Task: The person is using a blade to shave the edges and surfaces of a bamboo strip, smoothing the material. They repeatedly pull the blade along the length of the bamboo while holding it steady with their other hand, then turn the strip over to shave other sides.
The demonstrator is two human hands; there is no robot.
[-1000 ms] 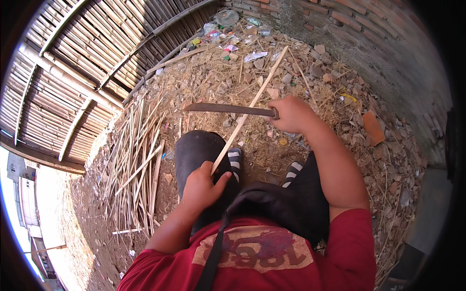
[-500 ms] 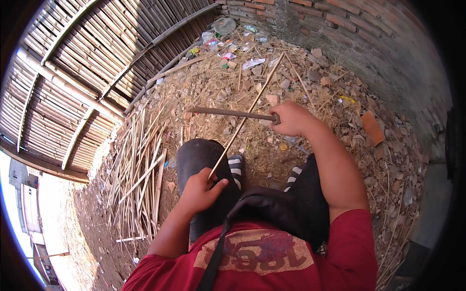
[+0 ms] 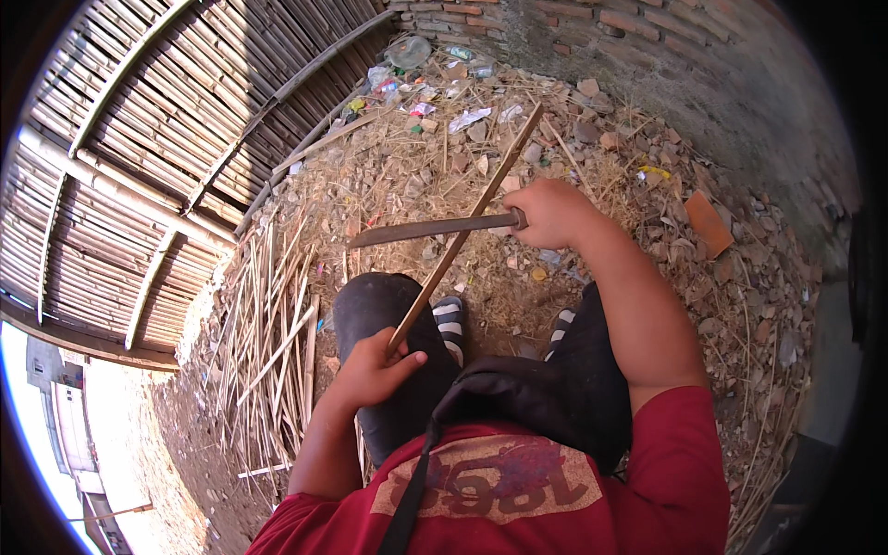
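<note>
My left hand [image 3: 377,372] is closed around the lower end of a bamboo strip [image 3: 504,165], near my left knee. The strip slants up and away to the right, its broad brown face showing. In my right hand [image 3: 558,218] is the handle of a long machete [image 3: 407,231], its dark blade pointing left. The blade crosses the strip at about its middle; whether it presses on the strip or only lies over it, I cannot tell.
A pile of split bamboo strips [image 3: 268,342] lies on the ground to my left. Beyond are rubble and litter, a bamboo-slat wall [image 3: 139,139] at left and a brick wall [image 3: 647,55] at right. An orange brick piece [image 3: 708,225] lies at the right.
The bamboo strip has turned so its broad face shows instead of its narrow edge. The machete blade has also rolled, showing wider, and its tip sits slightly lower.
</note>
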